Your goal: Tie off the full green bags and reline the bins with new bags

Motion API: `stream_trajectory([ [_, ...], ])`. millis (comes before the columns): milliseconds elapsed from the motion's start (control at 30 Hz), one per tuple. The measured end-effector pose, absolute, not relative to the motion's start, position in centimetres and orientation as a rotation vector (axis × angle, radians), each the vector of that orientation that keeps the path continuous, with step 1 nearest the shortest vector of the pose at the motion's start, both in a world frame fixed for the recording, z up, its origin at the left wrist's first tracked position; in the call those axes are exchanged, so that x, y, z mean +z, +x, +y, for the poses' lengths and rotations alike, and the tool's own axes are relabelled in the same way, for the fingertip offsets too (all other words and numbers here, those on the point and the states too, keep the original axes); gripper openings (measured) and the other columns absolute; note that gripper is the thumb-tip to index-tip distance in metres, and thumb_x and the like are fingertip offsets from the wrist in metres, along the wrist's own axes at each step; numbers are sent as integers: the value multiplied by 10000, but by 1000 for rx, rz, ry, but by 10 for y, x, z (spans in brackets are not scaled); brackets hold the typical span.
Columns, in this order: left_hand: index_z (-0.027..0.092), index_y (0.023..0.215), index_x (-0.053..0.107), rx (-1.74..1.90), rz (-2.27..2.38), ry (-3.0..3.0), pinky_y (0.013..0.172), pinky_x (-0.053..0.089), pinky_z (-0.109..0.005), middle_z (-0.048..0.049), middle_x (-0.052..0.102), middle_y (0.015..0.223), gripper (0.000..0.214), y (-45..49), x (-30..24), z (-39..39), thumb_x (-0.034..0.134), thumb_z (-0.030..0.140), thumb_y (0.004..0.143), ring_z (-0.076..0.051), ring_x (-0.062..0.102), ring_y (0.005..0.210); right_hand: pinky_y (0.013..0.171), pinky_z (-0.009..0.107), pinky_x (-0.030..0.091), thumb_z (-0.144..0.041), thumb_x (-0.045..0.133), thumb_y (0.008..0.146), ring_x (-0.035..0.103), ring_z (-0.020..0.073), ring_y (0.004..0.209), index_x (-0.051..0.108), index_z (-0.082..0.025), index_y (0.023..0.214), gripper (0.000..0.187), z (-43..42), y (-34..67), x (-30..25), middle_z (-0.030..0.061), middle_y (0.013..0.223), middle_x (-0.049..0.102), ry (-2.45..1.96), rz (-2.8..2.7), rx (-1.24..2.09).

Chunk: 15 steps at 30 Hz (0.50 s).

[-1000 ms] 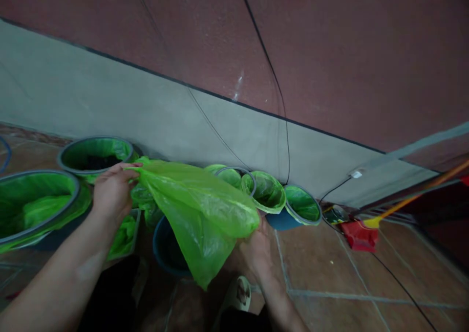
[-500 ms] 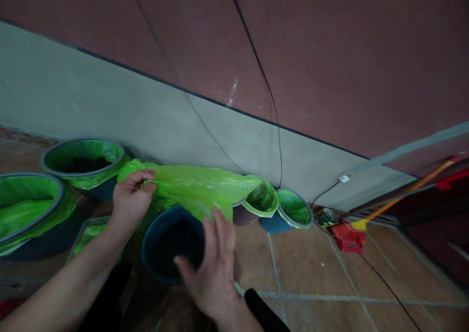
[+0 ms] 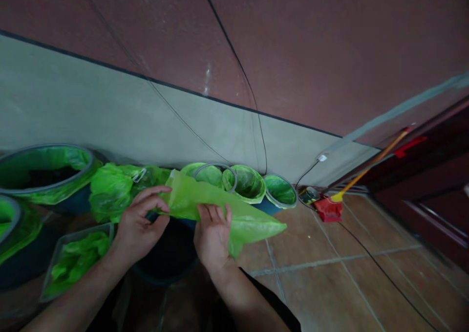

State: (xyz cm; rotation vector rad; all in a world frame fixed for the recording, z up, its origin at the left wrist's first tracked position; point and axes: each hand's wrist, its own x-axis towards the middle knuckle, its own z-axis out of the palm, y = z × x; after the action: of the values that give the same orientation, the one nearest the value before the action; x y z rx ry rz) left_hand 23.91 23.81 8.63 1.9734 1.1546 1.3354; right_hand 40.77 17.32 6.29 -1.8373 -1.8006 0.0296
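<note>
A thin bright-green plastic bin bag (image 3: 252, 222) stretches sideways in front of me, its pointed end hanging to the right. My right hand (image 3: 212, 232) has its fingers curled over the bag near the middle and grips it. At the bag's left edge is my left hand (image 3: 142, 219), fingers curved and apart from the thumb, the fingertips close to or touching the plastic. Below both hands stands a dark blue bin (image 3: 164, 278) with no liner showing; the bag and hands cover part of its rim.
Green-lined bins (image 3: 47, 195) stand at left, with smaller lined bins (image 3: 280, 205) along the wall. Crumpled green bags (image 3: 110, 190) lie between them. A clear tub (image 3: 54, 258) holds green plastic. A red dustpan (image 3: 330, 209), a yellow-orange handle (image 3: 373, 163) and a black cable (image 3: 381, 268) are at right.
My right hand has gone from spread fingers to gripping the bag. My left hand's pinch on the bag has loosened. The bag has shifted right and lower, and the view has turned slightly.
</note>
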Motion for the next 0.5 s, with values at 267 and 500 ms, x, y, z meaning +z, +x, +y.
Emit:
stream_trajectory([
  [267,233,609,601,1556,1267,1741,1030,477,-452,-31,723,1039,108,210,95,259,657,207,698,-250,678,1025,1166,554,246,-96,558,854,612,304,1120,682,-156,1216,387,181,423,52,143,1173,722,-2101,-1805,13],
  [500,240,620,600,1682,1346,1616,950,499,-405,-19,723,1018,125,193,98,263,648,190,723,-237,682,1025,989,500,454,-18,507,832,689,312,1038,697,-115,1158,390,192,426,21,190,1062,742,-2321,-1806,109],
])
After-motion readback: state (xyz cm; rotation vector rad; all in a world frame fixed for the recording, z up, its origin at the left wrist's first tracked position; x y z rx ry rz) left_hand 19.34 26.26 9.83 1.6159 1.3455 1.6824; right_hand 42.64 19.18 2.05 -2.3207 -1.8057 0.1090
